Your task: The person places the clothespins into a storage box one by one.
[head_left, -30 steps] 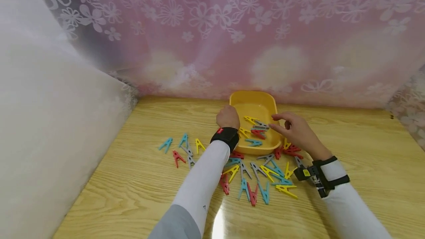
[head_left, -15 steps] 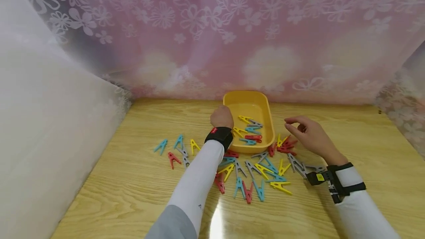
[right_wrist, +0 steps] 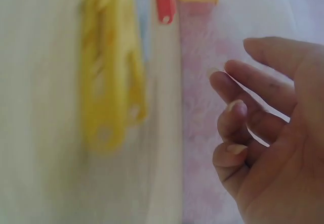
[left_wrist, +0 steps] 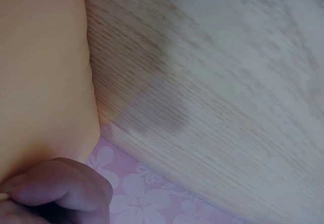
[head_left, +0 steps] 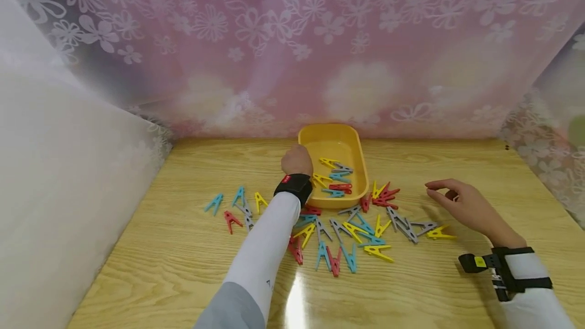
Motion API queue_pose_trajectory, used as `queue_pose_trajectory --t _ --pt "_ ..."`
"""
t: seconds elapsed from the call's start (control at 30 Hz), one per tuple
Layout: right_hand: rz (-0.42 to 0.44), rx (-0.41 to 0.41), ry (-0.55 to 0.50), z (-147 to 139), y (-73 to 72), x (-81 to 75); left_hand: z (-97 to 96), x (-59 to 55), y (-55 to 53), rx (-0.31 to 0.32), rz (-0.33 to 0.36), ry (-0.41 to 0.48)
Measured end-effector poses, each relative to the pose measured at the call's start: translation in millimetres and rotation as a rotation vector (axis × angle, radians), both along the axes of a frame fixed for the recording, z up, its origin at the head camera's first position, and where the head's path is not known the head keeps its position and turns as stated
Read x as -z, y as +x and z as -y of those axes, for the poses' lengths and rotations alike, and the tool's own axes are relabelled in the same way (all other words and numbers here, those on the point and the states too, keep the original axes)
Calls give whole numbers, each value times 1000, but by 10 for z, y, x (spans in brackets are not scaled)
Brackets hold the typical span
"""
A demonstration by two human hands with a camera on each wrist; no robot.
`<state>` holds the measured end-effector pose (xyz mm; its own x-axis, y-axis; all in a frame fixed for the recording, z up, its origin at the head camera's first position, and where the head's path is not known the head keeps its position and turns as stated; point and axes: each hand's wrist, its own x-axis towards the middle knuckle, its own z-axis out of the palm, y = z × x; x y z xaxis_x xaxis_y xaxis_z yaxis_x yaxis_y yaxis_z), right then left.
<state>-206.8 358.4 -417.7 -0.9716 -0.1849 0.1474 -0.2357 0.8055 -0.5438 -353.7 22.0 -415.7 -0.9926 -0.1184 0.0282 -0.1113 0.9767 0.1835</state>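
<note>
A yellow plastic basin (head_left: 331,142) stands near the back of the table, with several yellow, grey, blue and red clothespins in its front half. My left hand (head_left: 297,160) grips the basin's left rim; in the left wrist view, curled fingers (left_wrist: 71,188) lie against its wall. Out to the right, above the table, my right hand (head_left: 470,209) is empty, thumb and fingers loosely bent and apart. The nearest thing to it is a yellow clothespin (head_left: 441,233), beside a grey clothespin (head_left: 424,227). A blurred yellow clothespin (right_wrist: 104,77) looms close in the right wrist view.
Several clothespins lie scattered before the basin, including a blue one (head_left: 349,258) and a red one (head_left: 335,262). Another small group, with a red clothespin (head_left: 231,221), lies left of my left forearm. A pink flowered curtain (head_left: 256,65) hangs behind the wooden table (head_left: 183,268).
My right hand has moved away from over the basin, out to the right. A blue clothespin now shows in the basin where the hand was. The left hand keeps its place at the rim.
</note>
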Motion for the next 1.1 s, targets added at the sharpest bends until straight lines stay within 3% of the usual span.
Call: queue_pose_trajectory --t 0.3,0.5,0.87,1.1 --pt "142 20 23 -266 209 73 2 -16 18 10 13 -16" --pt "213 -17 -3 -327 288 153 -3 -16 27 1 11 -16" --pt "197 -160 -45 -360 426 235 -12 -16 22 1 14 -25" --pt "183 -150 -18 -349 437 234 -10 -17 21 3 12 -10"
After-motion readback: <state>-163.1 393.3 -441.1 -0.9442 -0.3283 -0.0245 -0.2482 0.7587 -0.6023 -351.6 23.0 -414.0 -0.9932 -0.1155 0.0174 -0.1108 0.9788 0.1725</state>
